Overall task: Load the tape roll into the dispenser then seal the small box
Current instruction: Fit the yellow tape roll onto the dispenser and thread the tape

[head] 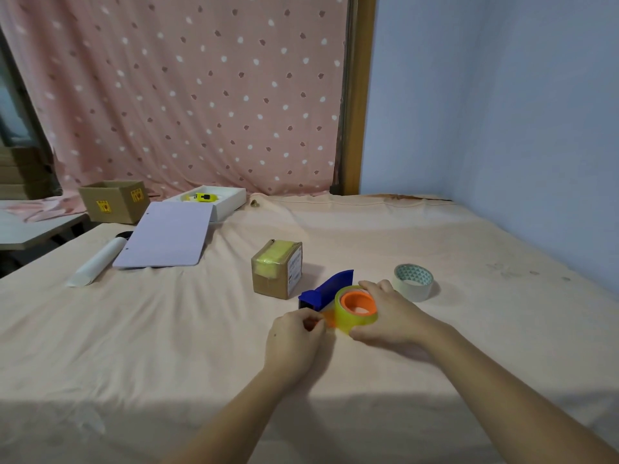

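Observation:
A yellowish clear tape roll (pixel 348 321) with an orange core sits on the blue dispenser (pixel 326 289) in the middle of the cloth-covered table. My right hand (pixel 390 316) wraps around the roll from the right. My left hand (pixel 296 336) pinches the loose tape end just left of the roll, below the dispenser's toothed front. The small cardboard box (pixel 276 269), with yellow tape over its top, stands just behind and left of the dispenser.
A second whitish tape roll (pixel 414 282) lies to the right. A lilac board (pixel 165 236), a rolled white sheet (pixel 97 262), an open cardboard box (pixel 114 200) and a white tray (pixel 231 202) with a yellow cutter sit at the back left. A blue wall bounds the right side.

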`<state>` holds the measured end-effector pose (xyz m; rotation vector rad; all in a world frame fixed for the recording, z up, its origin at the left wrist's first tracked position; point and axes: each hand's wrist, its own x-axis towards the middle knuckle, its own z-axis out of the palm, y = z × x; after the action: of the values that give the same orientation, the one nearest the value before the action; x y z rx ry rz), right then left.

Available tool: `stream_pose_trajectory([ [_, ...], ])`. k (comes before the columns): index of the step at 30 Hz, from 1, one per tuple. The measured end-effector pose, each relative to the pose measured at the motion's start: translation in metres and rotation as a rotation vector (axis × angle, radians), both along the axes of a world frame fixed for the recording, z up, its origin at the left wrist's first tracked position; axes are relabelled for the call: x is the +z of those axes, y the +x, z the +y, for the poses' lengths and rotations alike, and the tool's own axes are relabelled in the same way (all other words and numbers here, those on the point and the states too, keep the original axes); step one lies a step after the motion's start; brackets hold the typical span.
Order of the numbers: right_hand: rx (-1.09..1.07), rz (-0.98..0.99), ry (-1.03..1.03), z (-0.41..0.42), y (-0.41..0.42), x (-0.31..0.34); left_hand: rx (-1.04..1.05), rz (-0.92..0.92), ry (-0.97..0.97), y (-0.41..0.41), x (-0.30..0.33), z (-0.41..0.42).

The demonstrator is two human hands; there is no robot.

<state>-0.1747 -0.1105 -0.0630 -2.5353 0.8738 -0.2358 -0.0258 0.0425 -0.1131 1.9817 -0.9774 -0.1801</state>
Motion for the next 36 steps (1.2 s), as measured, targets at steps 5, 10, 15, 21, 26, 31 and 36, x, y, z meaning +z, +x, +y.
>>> stream_pose_trajectory([
  [5, 0.000, -0.003, 0.022, -0.003, -0.009, 0.002, -0.009, 0.063, -0.024, 0.006, -0.002, -0.002],
  [10, 0.036, 0.107, -0.087, -0.003, -0.008, 0.012, -0.025, 0.080, -0.017, 0.008, 0.001, -0.003],
  [15, 0.223, -0.008, -0.289, 0.011, 0.025, 0.020, -0.043, 0.064, 0.000, 0.008, 0.006, 0.000],
  [21, 0.194, -0.038, -0.165, 0.018, 0.048, 0.013, -0.041, 0.050, 0.014, 0.009, 0.009, 0.007],
  [26, 0.211, -0.034, -0.167, 0.014, 0.048, 0.008, -0.046, 0.035, 0.004, 0.011, 0.011, 0.010],
  [31, 0.240, -0.056, -0.245, 0.016, 0.050, 0.009, -0.033, -0.028, 0.010, 0.013, 0.010, 0.011],
  [36, 0.213, -0.069, -0.264, 0.013, 0.054, 0.006, -0.014, -0.014, -0.046, 0.016, 0.011, 0.015],
])
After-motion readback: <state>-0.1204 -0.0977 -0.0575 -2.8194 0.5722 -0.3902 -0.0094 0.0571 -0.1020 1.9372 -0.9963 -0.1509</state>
